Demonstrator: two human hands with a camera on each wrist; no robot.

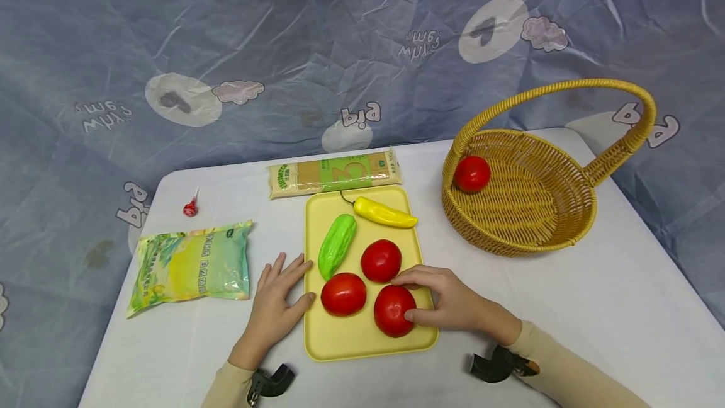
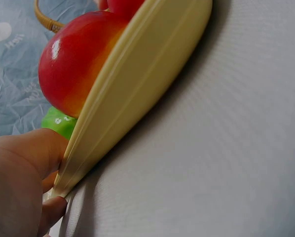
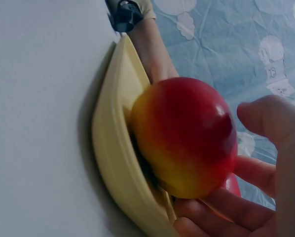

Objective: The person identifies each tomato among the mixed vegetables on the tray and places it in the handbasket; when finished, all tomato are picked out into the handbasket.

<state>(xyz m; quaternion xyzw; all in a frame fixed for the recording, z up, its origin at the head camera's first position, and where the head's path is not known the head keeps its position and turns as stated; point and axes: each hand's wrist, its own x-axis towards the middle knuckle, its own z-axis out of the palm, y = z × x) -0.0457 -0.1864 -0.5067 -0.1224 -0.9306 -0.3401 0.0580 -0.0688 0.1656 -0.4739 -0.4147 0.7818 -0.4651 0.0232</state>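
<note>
A yellow tray (image 1: 351, 352) carries several red fruits with yellowish patches, smooth like apples. My right hand (image 1: 450, 298) is around the near-right fruit (image 1: 392, 311), thumb by its right side and fingers reaching past its far side. In the right wrist view a small gap shows between the thumb (image 3: 258, 114) and that fruit (image 3: 187, 138). My left hand (image 1: 274, 301) rests at the tray's left edge with fingers spread, its thumb touching the rim. Beside it lies another red fruit (image 1: 343, 294); a third fruit (image 1: 381, 260) sits farther back. A green, bumpy, cucumber-like vegetable (image 1: 337, 246) and yellow chili pepper (image 1: 385, 213) share the tray.
A wicker basket (image 1: 518, 247) with a tall handle stands at the back right, holding one red fruit (image 1: 472, 174). Behind the tray lies a noodle packet (image 1: 334, 174). On the left are a green-yellow bag (image 1: 195, 263) and a red lollipop (image 1: 190, 208).
</note>
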